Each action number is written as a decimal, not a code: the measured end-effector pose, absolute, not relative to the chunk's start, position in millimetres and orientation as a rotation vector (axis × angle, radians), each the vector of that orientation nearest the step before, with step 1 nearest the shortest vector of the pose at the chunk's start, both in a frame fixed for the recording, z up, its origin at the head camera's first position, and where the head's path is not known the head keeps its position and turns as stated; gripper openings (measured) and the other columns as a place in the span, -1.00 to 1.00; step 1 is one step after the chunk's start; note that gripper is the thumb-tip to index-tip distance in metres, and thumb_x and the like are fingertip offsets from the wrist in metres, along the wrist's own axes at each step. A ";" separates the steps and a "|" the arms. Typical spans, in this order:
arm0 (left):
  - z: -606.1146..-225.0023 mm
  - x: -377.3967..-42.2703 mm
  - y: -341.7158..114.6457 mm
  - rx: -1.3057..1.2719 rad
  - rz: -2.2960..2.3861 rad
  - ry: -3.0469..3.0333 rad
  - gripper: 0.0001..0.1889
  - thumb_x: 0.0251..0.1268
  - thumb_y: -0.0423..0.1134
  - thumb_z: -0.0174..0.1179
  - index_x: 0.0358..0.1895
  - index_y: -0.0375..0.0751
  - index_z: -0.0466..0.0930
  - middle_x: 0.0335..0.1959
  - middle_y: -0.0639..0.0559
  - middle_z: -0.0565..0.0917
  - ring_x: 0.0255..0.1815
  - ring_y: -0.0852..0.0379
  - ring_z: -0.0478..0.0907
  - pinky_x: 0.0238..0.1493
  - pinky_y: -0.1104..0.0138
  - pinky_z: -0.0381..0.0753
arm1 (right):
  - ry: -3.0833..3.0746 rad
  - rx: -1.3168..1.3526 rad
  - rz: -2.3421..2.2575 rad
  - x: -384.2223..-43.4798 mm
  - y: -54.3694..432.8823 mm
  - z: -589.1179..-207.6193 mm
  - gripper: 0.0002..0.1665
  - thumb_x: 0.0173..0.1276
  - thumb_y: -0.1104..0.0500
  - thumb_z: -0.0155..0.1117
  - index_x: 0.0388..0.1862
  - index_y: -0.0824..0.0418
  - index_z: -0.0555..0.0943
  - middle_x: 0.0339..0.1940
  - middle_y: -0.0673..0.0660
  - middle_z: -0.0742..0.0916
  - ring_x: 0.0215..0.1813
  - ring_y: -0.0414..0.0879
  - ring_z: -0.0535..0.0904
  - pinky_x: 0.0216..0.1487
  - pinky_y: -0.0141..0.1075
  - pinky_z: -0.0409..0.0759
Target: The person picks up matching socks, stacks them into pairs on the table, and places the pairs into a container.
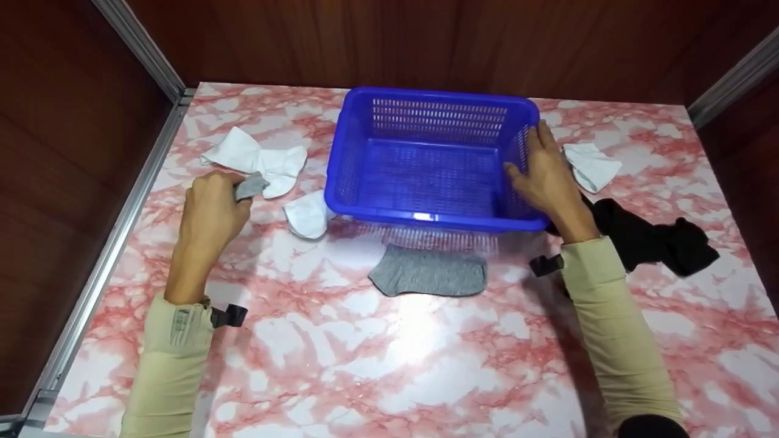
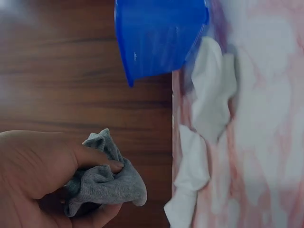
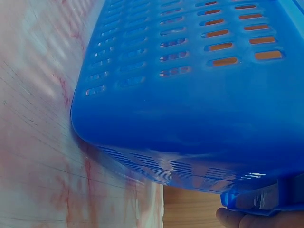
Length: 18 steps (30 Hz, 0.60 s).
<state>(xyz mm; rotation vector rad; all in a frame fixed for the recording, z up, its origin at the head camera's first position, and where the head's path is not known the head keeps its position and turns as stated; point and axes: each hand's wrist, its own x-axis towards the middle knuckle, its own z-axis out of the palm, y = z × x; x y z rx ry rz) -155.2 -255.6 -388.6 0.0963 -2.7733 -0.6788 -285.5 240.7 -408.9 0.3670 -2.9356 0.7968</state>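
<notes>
My left hand [image 1: 210, 207] holds a crumpled grey sock [image 1: 251, 185] on the left side. In the left wrist view that sock [image 2: 111, 185] is bunched between thumb and fingers. My right hand [image 1: 544, 176] grips the right rim of a blue plastic basket [image 1: 389, 217], its thumb on the inner side. No sock shows inside the basket. Up close in the right wrist view, the slotted basket wall [image 3: 190, 114] fills most of the picture, with fingertips [image 3: 232, 217] at the rim. Another grey sock [image 1: 432, 272] lies flat in front of the basket.
White socks [image 1: 234, 152] lie left of the basket, one white sock [image 1: 307, 216] close against its corner. To the right are another white sock [image 1: 591, 167] and black socks [image 1: 633, 234], partly behind the right forearm. Brown panels [image 1: 426, 42] enclose the marbled table [image 1: 341, 365].
</notes>
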 end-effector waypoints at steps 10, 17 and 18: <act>-377.6 -142.8 -221.9 -0.076 -0.811 -2.760 -0.80 0.20 -0.51 0.26 -0.14 -0.43 0.81 -0.23 -0.39 0.79 -0.18 -0.29 0.70 -0.09 -0.15 0.65 | -2.975 0.331 0.804 -284.6 239.9 -406.3 -0.01 0.53 0.05 0.19 0.66 0.52 0.00 0.73 0.49 0.03 0.74 0.41 -0.05 0.74 0.23 -0.05; -376.4 -136.5 -198.0 -0.196 -0.854 -2.816 -0.79 0.21 -0.49 0.27 -0.13 -0.41 0.81 -0.21 -0.33 0.81 -0.19 -0.23 0.73 -0.10 -0.06 0.68 | -2.964 0.336 0.810 -285.3 240.8 -407.9 -0.02 0.53 0.05 0.19 0.66 0.51 0.00 0.73 0.49 0.04 0.74 0.40 -0.04 0.74 0.21 -0.03; -376.7 -135.5 -194.2 -0.216 -0.866 -2.826 -0.79 0.21 -0.49 0.27 -0.13 -0.41 0.81 -0.22 -0.31 0.81 -0.22 -0.19 0.71 -0.14 -0.02 0.67 | -2.964 0.335 0.810 -285.1 240.9 -407.8 -0.02 0.53 0.05 0.19 0.66 0.51 0.01 0.73 0.49 0.04 0.74 0.40 -0.04 0.74 0.21 -0.03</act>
